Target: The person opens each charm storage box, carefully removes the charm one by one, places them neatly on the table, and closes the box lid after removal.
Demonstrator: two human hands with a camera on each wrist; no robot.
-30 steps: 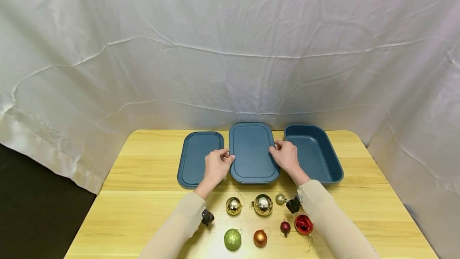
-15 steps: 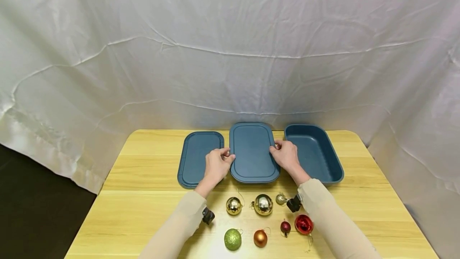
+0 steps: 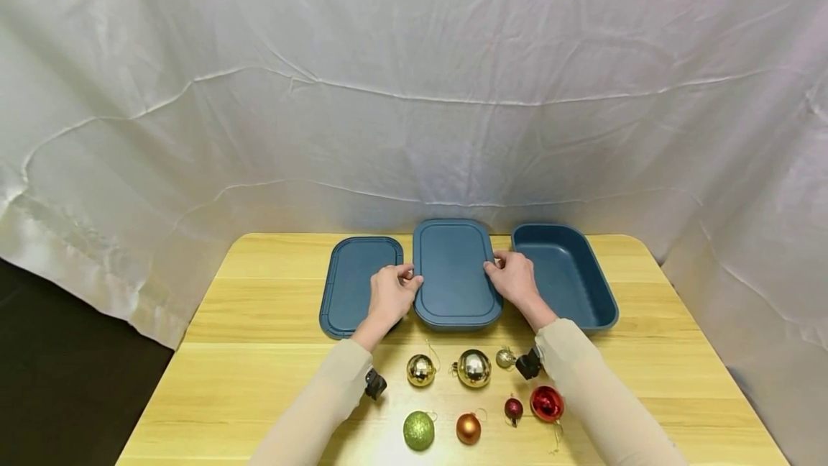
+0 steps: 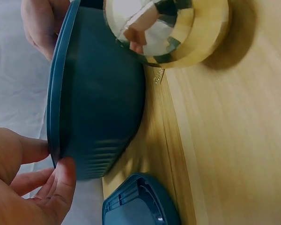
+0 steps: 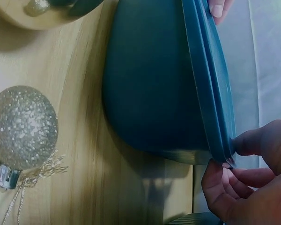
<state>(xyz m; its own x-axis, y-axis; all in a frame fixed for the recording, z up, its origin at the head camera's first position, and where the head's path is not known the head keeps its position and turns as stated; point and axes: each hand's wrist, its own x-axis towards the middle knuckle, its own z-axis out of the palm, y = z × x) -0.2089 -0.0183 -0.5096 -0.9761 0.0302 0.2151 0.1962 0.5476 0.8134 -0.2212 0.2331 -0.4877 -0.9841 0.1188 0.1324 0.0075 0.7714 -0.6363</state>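
A blue rectangular lid (image 3: 455, 272) covers the middle blue box (image 4: 100, 79). My left hand (image 3: 391, 295) pinches the lid's left edge between thumb and fingers. On the opposite edge, my right hand (image 3: 514, 282) has the same kind of pinch, with fingertips under the rim in the right wrist view. The box wall (image 5: 150, 79) shows below the lid in both wrist views. Left of it, another blue lid (image 3: 352, 290) lies flat on the table, partly behind my left hand. To the right stands an open blue box (image 3: 561, 275) with nothing seen inside.
Nearer me lie Christmas baubles: a gold ball (image 3: 420, 371), a larger gold ball (image 3: 474, 368), a small glittery one (image 3: 505, 358), a green one (image 3: 419, 431), an orange one (image 3: 468, 428) and two red ones. A white curtain (image 3: 414, 92) hangs behind the wooden table (image 3: 259, 322).
Both hands keep their pinch on the lid's edges. The lid's near edge sits very slightly higher, and a bit more of the box shows beneath it.
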